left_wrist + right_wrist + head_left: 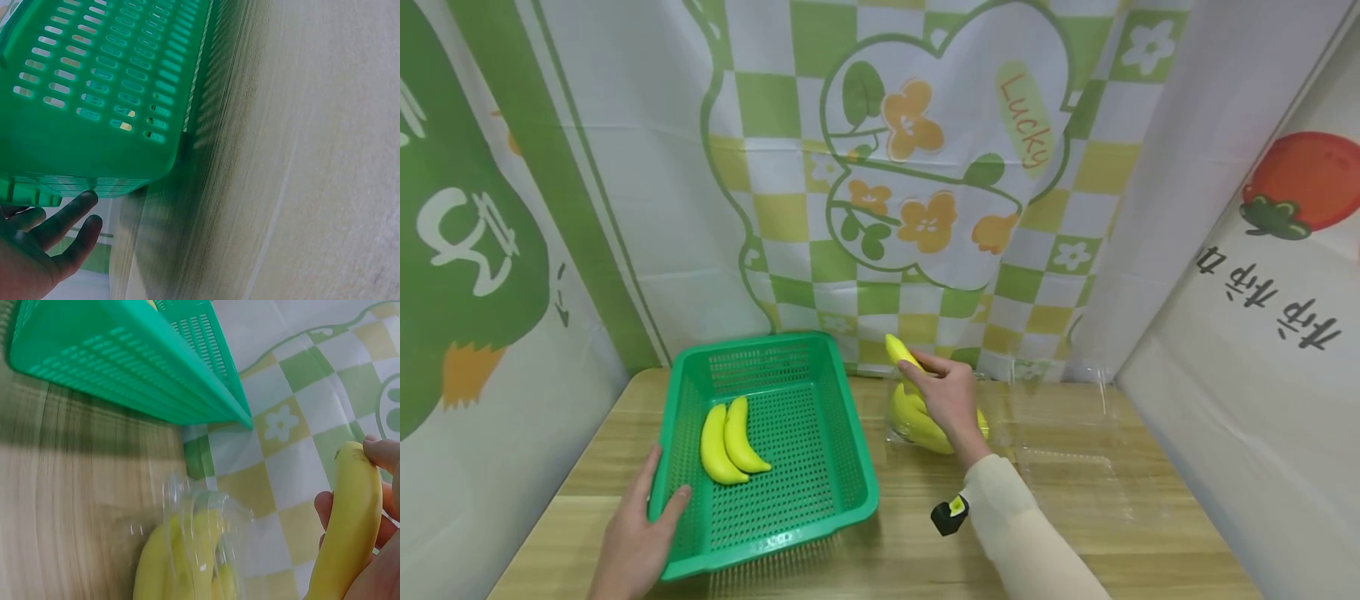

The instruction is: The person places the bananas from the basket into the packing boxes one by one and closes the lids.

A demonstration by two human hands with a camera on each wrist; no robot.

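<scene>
Grn basket [864, 475] has 2 bananas [718, 446], clr pkg [212, 500] has addl bananas [155, 565].

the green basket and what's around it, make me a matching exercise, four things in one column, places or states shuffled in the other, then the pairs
Things
1. left hand
2. right hand
3. pair of curved yellow bananas
4. clear plastic container

Places or states
A. gripping a single yellow banana
B. inside the green perforated plastic basket
C. on the wooden table, with yellow fruit in it
D. at the basket's side rim

Pairs: 1-D, 2-A, 3-B, 4-C
</scene>
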